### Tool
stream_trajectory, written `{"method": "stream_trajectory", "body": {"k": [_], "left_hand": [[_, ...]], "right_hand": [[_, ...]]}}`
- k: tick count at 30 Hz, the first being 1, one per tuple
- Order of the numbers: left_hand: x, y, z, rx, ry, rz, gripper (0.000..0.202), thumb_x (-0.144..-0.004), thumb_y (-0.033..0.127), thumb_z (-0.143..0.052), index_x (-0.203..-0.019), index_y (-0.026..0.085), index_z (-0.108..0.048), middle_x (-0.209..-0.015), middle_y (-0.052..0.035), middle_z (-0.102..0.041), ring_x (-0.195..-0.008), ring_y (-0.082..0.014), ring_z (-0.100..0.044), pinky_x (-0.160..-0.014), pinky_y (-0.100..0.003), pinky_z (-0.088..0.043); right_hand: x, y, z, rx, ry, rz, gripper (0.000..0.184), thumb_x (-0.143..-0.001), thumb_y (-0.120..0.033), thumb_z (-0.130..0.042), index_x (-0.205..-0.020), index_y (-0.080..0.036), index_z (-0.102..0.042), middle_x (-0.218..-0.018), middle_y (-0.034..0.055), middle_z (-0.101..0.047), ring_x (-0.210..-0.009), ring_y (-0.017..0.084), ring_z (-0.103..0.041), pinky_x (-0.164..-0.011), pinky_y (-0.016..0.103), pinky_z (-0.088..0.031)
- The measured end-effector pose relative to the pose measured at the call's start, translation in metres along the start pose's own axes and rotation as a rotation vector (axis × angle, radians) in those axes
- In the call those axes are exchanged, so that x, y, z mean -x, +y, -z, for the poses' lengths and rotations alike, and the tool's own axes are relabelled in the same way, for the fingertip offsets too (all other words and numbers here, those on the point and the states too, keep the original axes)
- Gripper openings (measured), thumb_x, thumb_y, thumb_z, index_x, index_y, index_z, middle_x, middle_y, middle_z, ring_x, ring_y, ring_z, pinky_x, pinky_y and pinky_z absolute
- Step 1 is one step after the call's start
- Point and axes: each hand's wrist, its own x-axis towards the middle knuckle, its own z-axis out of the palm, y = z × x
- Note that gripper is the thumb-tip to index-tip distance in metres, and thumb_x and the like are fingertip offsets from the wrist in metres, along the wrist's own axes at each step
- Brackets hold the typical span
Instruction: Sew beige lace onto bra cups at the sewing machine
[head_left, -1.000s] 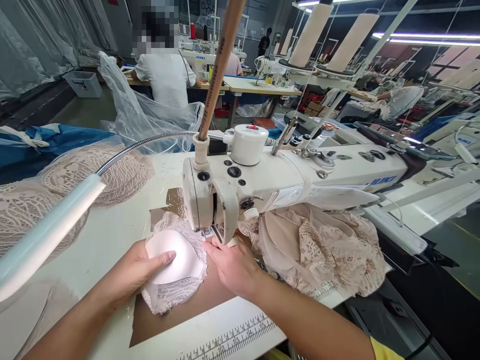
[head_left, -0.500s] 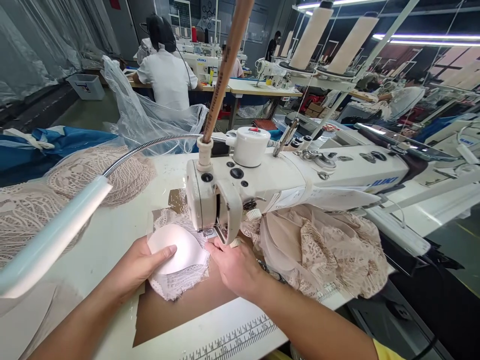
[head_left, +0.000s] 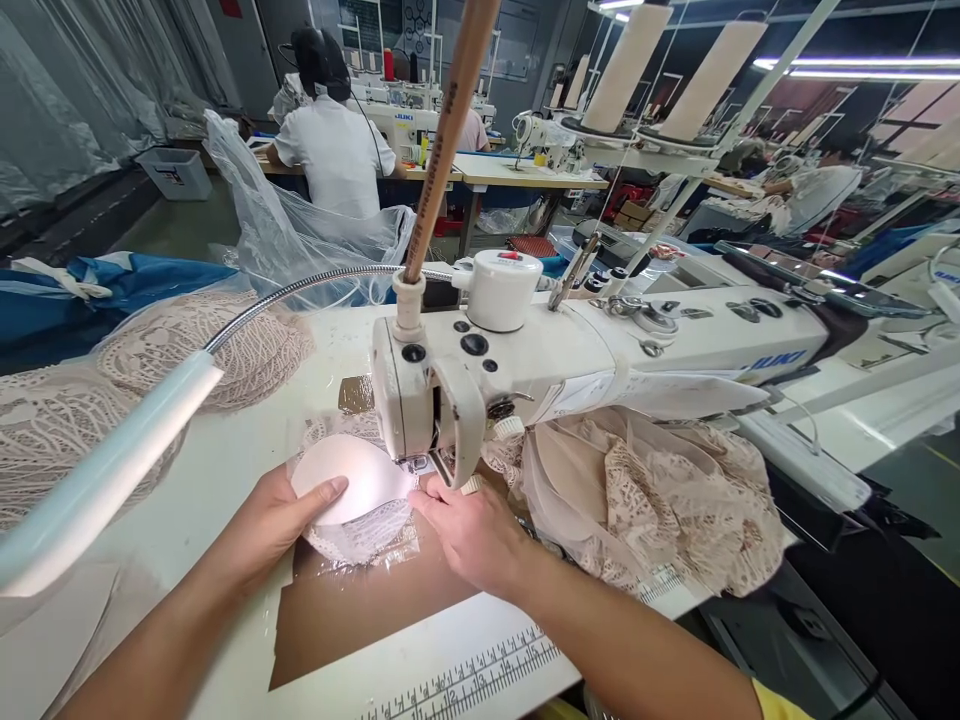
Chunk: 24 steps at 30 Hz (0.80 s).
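Observation:
A pale moulded bra cup (head_left: 360, 478) with lace (head_left: 364, 540) along its edge lies under the head of a white sewing machine (head_left: 405, 400). My left hand (head_left: 289, 515) grips the cup's left side, thumb on top and fingers hidden beneath. At the cup's right tip, close to the needle area, my right hand (head_left: 469, 525) pinches the edge with thumb and forefinger. The needle itself is hard to make out. Brown covering (head_left: 360, 620) on the machine bed shows below the cup.
A lit lamp tube (head_left: 112, 470) reaches in from the left. Stacks of lace pieces (head_left: 202, 345) lie behind it. Gathered beige lace (head_left: 675, 500) sits right of the needle area. A printed ruler (head_left: 480, 680) runs along the front edge. A person in white (head_left: 330, 150) sits further back.
The cup has turned slightly, its lower edge and lace moving up toward the machine. My left hand has shifted a little with it; my right hand stays almost in place.

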Motion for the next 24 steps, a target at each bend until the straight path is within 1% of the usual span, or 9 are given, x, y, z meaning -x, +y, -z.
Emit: {"method": "stream_trajectory", "body": {"k": [3,7,11,14,15,17,20,22,24], "left_hand": [[0.001,-0.002,0.001,-0.008,-0.014,-0.009,0.067,-0.071,0.047,-0.074,-0.125,0.013,-0.054,-0.104,-0.0131,-0.072,-0.096,-0.0315,-0.067,-0.081,-0.037,-0.054],[0.003,-0.004,0.002,-0.032,-0.016,-0.029,0.063,-0.073,0.047,-0.072,-0.124,0.014,-0.055,-0.103,-0.0105,-0.073,-0.091,-0.028,-0.068,-0.078,-0.032,-0.054],[0.006,-0.001,0.003,-0.082,0.009,-0.027,0.064,-0.067,0.048,-0.076,-0.119,0.014,-0.059,-0.101,-0.01,-0.073,-0.088,-0.0282,-0.067,-0.075,-0.03,-0.054],[0.009,0.001,0.004,-0.129,0.008,-0.039,0.059,-0.066,0.046,-0.076,-0.114,0.016,-0.06,-0.1,-0.0084,-0.073,-0.089,-0.0276,-0.066,-0.077,-0.03,-0.052],[0.01,0.002,0.005,-0.161,0.008,-0.038,0.055,-0.066,0.046,-0.076,-0.111,0.017,-0.061,-0.096,-0.0073,-0.073,-0.085,-0.0267,-0.066,-0.074,-0.03,-0.052],[0.011,0.002,0.009,-0.244,-0.008,-0.021,0.044,-0.067,0.047,-0.074,-0.097,0.017,-0.062,-0.078,-0.0038,-0.07,-0.069,-0.0236,-0.064,-0.062,-0.028,-0.049],[0.015,0.001,0.02,-0.404,-0.103,0.015,0.031,-0.07,0.047,-0.071,-0.071,0.019,-0.057,-0.055,0.0018,-0.056,-0.051,-0.0173,-0.051,-0.049,-0.024,-0.037],[0.02,0.0,0.03,-0.561,-0.137,0.021,0.032,-0.073,0.047,-0.068,-0.064,0.019,-0.056,-0.052,0.003,-0.049,-0.049,-0.0145,-0.044,-0.047,-0.022,-0.03],[0.029,0.0,0.04,-0.76,-0.102,0.012,0.034,-0.076,0.049,-0.065,-0.061,0.019,-0.057,-0.051,0.003,-0.045,-0.048,-0.013,-0.04,-0.046,-0.022,-0.024]], "right_hand": [[0.001,0.0,0.0,0.0,-0.016,0.032,0.028,-0.074,-0.003,-0.049,-0.094,-0.018,-0.059,-0.085,0.0033,-0.052,-0.076,0.017,-0.043,-0.066,0.029,-0.031],[0.0,-0.003,-0.001,0.031,-0.018,0.018,0.027,-0.072,-0.004,-0.05,-0.093,-0.018,-0.059,-0.086,0.0038,-0.053,-0.076,0.017,-0.043,-0.064,0.029,-0.031],[-0.003,-0.008,0.002,0.087,-0.027,-0.041,0.025,-0.08,-0.004,-0.045,-0.093,-0.017,-0.062,-0.086,0.0049,-0.056,-0.073,0.017,-0.044,-0.062,0.029,-0.032],[-0.006,-0.011,0.004,0.115,-0.05,-0.092,0.029,-0.086,-0.006,-0.043,-0.103,-0.018,-0.063,-0.088,0.0064,-0.059,-0.073,0.017,-0.047,-0.061,0.028,-0.034],[-0.007,-0.012,0.004,0.121,-0.06,-0.113,0.03,-0.087,-0.007,-0.044,-0.107,-0.018,-0.063,-0.091,0.0071,-0.06,-0.074,0.017,-0.049,-0.062,0.028,-0.035],[-0.008,-0.012,0.003,0.12,-0.073,-0.164,0.033,-0.087,-0.009,-0.045,-0.114,-0.019,-0.062,-0.096,0.0088,-0.06,-0.077,0.018,-0.052,-0.065,0.028,-0.038],[-0.007,-0.01,0.001,0.1,-0.075,-0.206,0.038,-0.085,-0.01,-0.049,-0.119,-0.022,-0.06,-0.099,0.0099,-0.06,-0.083,0.021,-0.054,-0.069,0.03,-0.041],[-0.006,-0.007,-0.001,0.088,-0.059,-0.181,0.041,-0.082,-0.008,-0.05,-0.12,-0.022,-0.059,-0.097,0.0098,-0.06,-0.085,0.022,-0.054,-0.071,0.031,-0.041],[-0.003,-0.004,-0.001,0.083,-0.02,-0.146,0.044,-0.081,-0.007,-0.048,-0.121,-0.02,-0.059,-0.097,0.0098,-0.06,-0.086,0.022,-0.053,-0.072,0.032,-0.04]]}}
